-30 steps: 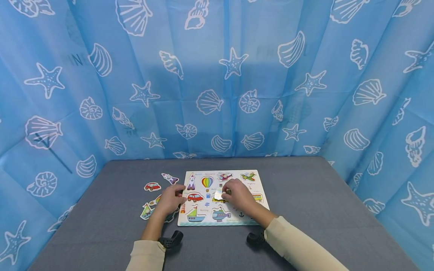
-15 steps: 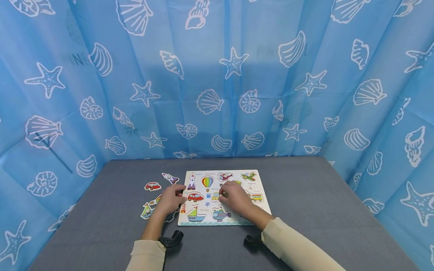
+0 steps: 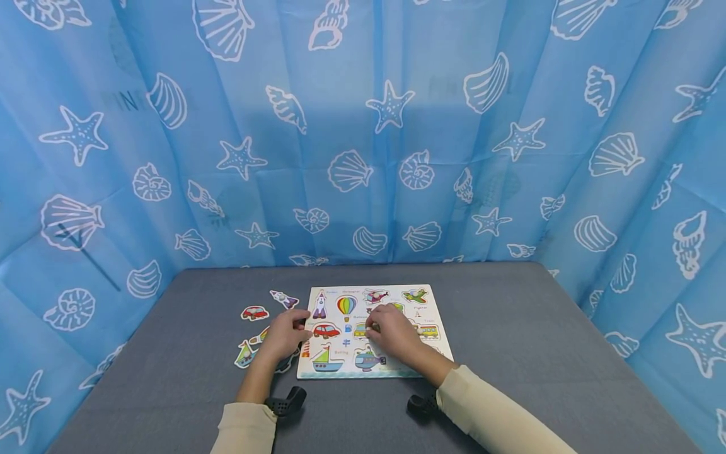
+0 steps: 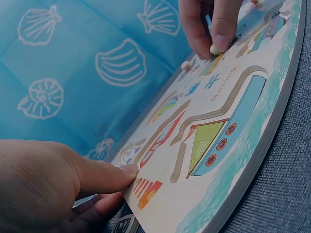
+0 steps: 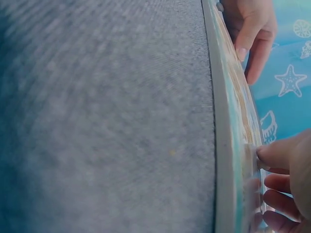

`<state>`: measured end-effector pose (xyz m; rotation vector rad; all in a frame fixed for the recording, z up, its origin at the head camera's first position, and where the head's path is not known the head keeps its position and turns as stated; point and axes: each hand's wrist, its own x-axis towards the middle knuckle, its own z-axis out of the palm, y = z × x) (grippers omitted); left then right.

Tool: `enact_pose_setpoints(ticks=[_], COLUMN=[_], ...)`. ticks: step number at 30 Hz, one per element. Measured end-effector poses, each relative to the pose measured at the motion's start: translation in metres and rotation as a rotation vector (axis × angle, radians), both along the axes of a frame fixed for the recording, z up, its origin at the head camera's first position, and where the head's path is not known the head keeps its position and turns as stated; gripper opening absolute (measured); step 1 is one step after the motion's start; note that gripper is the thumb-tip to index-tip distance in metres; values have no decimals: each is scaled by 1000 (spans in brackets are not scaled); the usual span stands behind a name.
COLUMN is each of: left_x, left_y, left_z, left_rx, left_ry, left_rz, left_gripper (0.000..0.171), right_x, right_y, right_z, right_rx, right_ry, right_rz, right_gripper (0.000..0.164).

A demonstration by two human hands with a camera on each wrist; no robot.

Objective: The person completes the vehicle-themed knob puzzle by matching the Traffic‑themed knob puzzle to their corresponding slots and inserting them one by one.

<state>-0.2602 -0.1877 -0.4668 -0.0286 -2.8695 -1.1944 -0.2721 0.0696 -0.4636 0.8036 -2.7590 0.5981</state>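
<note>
A white wooden puzzle board [image 3: 363, 376] printed with vehicles lies on the grey table. My left hand [image 3: 283, 334] grips its left edge; in the left wrist view the thumb [image 4: 109, 177] presses on top, with the other fingers lower at the side. Over the middle of the board, my right hand [image 3: 394, 331] pinches a small pale knob [image 4: 214, 49] on a yellow vehicle puzzle piece [image 3: 360, 330], partly hidden by the fingers. A train piece [image 3: 429, 331] with a knob sits to the right of this hand.
Left of the board lie several loose pieces, among them a rocket [image 3: 285, 299], a red car [image 3: 255, 313] and a sailboat [image 3: 245, 354], some partly behind my left hand. A blue curtain [image 3: 391, 189] with seashells hangs behind the table [image 3: 499, 328].
My right hand has moved slightly left and lowered the yellow piece, tilted up and shiny a second ago, flat onto the board. The left hand stays at the edge.
</note>
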Motion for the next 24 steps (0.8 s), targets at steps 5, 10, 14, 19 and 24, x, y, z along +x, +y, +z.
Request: enact_pose_setpoints(ticks=[5, 10, 14, 19, 24], left_x=[0, 1, 1, 1, 2], left_y=[1, 2, 2, 2, 2], left_z=[0, 2, 2, 2, 2], left_rx=[0, 1, -6, -9, -3], left_ry=[10, 16, 16, 10, 1], left_rz=[-5, -6, -1, 2, 8], left_gripper=[42, 42, 42, 42, 43], right_x=[2, 3, 4, 6, 7], right_y=[2, 8, 16, 30, 46], right_z=[3, 7, 10, 10, 7], right_rx=[0, -67, -133, -176, -212], right_ry=[0, -4, -28, -71, -53], right_rz=[14, 24, -4, -60, -97], right_gripper=[10, 20, 24, 27, 28])
